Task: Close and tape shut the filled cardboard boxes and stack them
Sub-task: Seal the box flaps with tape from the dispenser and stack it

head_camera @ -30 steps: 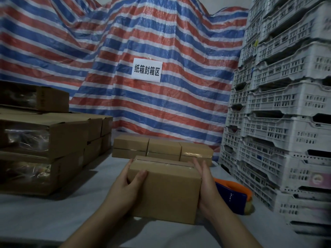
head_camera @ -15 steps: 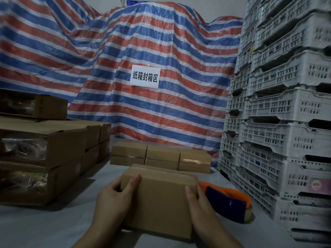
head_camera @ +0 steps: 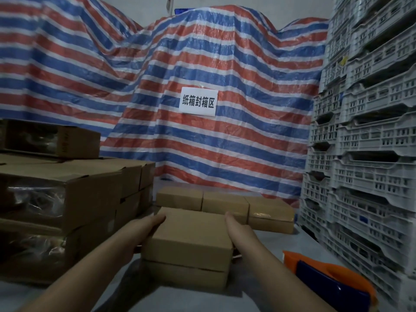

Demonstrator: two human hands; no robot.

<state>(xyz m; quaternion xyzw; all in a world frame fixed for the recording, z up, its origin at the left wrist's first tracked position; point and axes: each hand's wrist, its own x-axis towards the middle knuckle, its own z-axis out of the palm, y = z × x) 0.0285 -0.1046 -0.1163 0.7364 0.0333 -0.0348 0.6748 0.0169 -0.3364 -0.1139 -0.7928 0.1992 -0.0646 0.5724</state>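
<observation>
A small closed cardboard box (head_camera: 193,230) is held between both my hands, just in front of a row of three taped boxes (head_camera: 225,202) on the grey table (head_camera: 265,248). My left hand (head_camera: 144,230) grips its left side with the thumb on the top face. My right hand (head_camera: 236,230) grips the right side, its fingers hidden behind the box. A horizontal seam runs across the box's near face. I cannot tell whether the box touches the table.
An orange and blue tape dispenser (head_camera: 326,282) lies on the table at the lower right. Larger cardboard boxes (head_camera: 90,194) are stacked at the left. White plastic crates (head_camera: 364,176) tower along the right. A striped tarp (head_camera: 202,143) with a paper sign hangs behind.
The box has moved away from me toward the row of three and now lies flatter, its broad face up. Both arms have stretched forward with it.
</observation>
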